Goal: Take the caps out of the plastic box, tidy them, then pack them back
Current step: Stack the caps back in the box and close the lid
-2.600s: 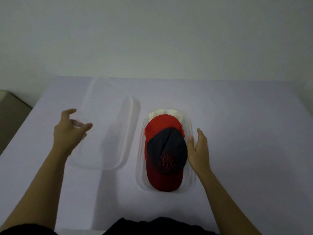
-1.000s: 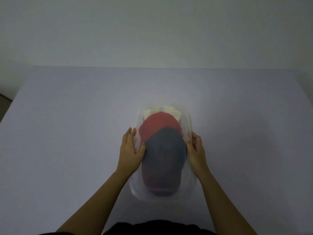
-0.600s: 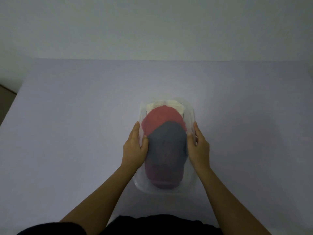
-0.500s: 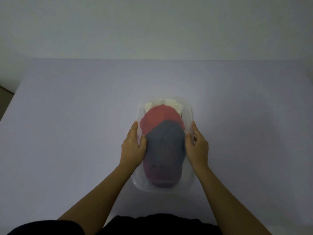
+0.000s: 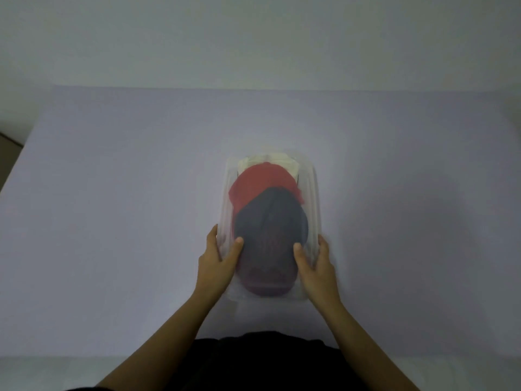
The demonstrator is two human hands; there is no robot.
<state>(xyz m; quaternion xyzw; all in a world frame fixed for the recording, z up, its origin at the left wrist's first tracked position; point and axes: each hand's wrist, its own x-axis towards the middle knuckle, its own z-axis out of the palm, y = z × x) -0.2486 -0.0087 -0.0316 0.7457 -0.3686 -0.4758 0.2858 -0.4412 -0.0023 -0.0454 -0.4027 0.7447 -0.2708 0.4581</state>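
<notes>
The clear plastic box lies lengthwise in the middle of the table with its translucent lid on top. Through the lid I see three stacked caps: a dark grey cap nearest me, a red cap behind it and a white cap at the far end. My left hand grips the box's left side near the front, thumb on the lid. My right hand grips the right side the same way.
The box sits on a pale lilac table that ends at a plain wall behind. A dark floor strip shows past the table's left edge. My dark clothing is at the near edge.
The lid, which lay off to the left, now covers the box and caps. Both hands have slid along the box sides toward me, thumbs now on the lid.
</notes>
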